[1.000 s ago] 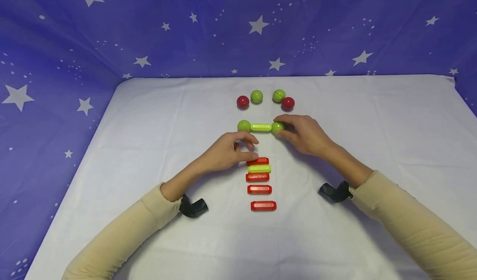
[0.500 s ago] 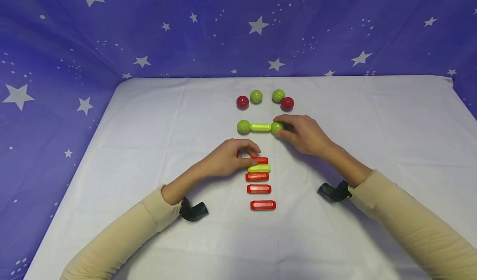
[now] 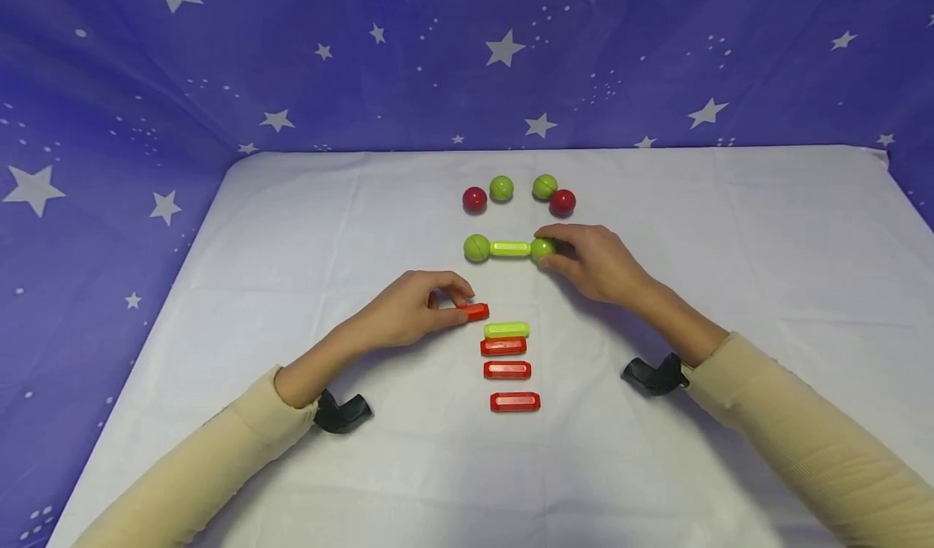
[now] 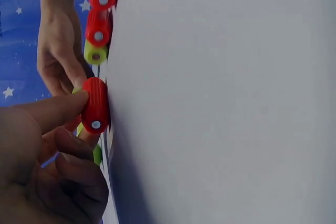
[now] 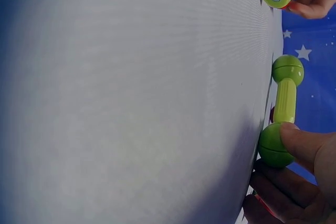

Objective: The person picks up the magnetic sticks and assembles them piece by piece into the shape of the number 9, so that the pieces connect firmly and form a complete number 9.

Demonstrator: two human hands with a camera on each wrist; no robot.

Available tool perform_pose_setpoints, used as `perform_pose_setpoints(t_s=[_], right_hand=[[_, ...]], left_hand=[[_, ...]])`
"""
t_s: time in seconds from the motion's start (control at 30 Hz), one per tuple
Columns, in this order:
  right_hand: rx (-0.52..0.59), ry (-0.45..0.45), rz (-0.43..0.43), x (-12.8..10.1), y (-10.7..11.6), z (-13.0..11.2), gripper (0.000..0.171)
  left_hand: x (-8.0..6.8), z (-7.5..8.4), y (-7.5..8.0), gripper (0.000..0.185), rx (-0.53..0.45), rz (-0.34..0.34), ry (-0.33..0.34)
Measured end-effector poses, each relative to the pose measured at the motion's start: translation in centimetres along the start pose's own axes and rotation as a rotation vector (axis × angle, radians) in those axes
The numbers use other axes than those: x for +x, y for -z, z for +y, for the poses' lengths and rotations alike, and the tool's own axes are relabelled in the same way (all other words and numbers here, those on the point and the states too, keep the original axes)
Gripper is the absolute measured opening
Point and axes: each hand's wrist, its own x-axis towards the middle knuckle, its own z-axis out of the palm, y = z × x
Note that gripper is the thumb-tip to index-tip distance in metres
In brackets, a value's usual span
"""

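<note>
My left hand [image 3: 409, 309] pinches a red magnetic rod [image 4: 95, 106] between thumb and fingers, just left of the row of rods. The rod's end shows a round metal tip in the left wrist view. Farther back, a yellow-green rod [image 3: 510, 249] lies between two green balls, touching both like a dumbbell. Thumb and fingers of my right hand [image 3: 598, 263] grip the right green ball [image 5: 275, 145]. At the other end sits the left green ball [image 3: 477, 248], untouched by either hand.
Nearer me lie a yellow-green rod [image 3: 507, 330] and red rods [image 3: 503, 346], [image 3: 507, 370], [image 3: 515, 402] in a column. Behind the dumbbell shape rest red balls [image 3: 474, 200], [image 3: 563, 203] and green balls [image 3: 501, 188], [image 3: 545, 186]. A starry blue cloth [image 3: 409, 86] bounds the white table.
My left hand came down to the backmost red rod, took hold of it and drew it left, away from the row. The right hand stays on the green ball.
</note>
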Motion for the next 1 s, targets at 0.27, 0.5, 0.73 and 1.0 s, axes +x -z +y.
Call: perform_pose_setpoints(t_s=[0.27,0.5,0.73,1.0], right_hand=[[0.002,0.001,0.001,-0.06,0.12,-0.06,0.037],[0.003,-0.010,-0.008,0.01,0.10,-0.28,0.038],[-0.010,-0.010,-0.007,0.08,0.05,-0.30,0.038],[-0.011,-0.012,-0.005,0.04,0.01,-0.17,0.038]], left_hand=[[-0.70,0.46,0.18,0.039,0.215,0.045,0.027],[-0.22,0.82,-0.25,0.034,0.276,0.045,-0.012],[0.04,0.71,-0.28,0.032,0.151,0.034,-0.033],[0.15,0.77,-0.37,0.035,0.100,0.030,0.001]])
